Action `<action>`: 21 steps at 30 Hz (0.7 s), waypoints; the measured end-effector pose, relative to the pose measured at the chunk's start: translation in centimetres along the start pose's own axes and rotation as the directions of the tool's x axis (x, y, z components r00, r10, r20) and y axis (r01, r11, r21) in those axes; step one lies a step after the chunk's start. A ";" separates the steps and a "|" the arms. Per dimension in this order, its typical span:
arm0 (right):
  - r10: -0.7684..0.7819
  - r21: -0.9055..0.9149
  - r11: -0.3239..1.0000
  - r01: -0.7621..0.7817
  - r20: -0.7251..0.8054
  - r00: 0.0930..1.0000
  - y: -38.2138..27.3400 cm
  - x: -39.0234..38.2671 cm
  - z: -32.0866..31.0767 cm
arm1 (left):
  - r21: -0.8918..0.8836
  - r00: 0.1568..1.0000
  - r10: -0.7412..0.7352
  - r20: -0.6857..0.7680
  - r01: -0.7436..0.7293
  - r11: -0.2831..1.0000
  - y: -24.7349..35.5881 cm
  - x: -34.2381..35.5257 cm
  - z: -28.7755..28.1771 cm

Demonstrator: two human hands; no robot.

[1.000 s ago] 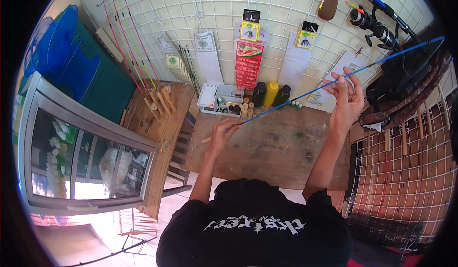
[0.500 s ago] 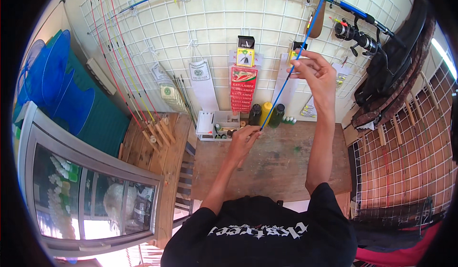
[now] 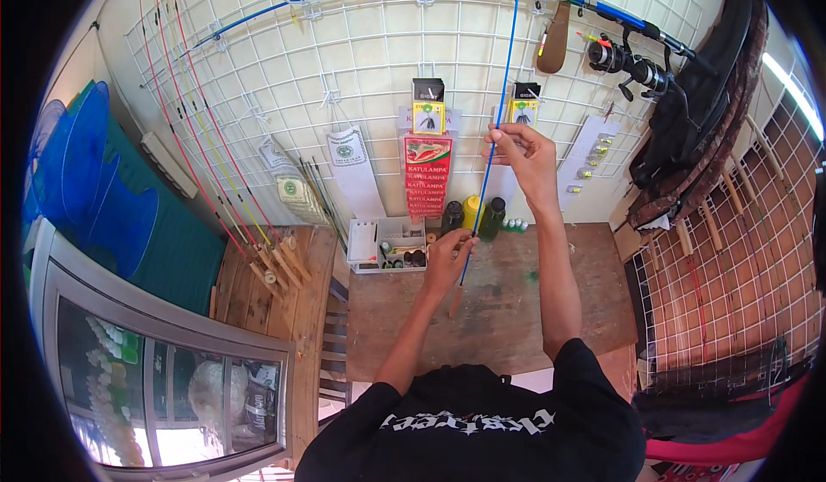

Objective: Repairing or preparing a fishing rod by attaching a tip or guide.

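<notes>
A slim blue fishing rod stands nearly upright above the table, its top running past the upper edge of the picture. Near its lower end, my left hand is closed around it. The light wooden butt sticks out below that hand. Higher up, my right hand pinches the rod between thumb and fingers. Behind the rod, a yellow bottle sits between two dark bottles at the back of the wooden table.
A white organizer with small jars stands left of the bottles. Across the white wall grid hangs another blue rod with a reel. Thin red and yellow rods lean at left, beside a glass-fronted cabinet. Dark bags hang at right.
The blue rod has swung from a rightward slant to nearly upright. My right hand has come lower and left. The wooden butt now shows below my left hand.
</notes>
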State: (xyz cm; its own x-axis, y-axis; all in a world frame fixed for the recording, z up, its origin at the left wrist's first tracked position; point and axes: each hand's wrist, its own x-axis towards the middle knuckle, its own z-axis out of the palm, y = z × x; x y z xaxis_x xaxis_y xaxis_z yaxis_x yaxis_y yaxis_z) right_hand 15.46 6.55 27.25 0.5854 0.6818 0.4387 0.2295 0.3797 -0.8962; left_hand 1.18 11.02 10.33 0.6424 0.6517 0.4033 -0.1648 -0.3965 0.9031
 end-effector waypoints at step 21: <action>0.000 -0.126 0.992 0.002 0.016 1.000 3.9 -2.4 2.7 | 0.081 0.998 -0.054 -0.033 0.056 0.995 -0.8 0.0 -1.7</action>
State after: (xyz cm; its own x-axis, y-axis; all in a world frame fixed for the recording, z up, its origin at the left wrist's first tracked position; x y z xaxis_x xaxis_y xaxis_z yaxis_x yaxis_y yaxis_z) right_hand 12.85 8.04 22.88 0.5729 0.6919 0.4394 0.3265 0.2990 -0.8966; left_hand 0.05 12.42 9.88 0.6254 0.6929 0.3589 -0.0671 -0.4105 0.9094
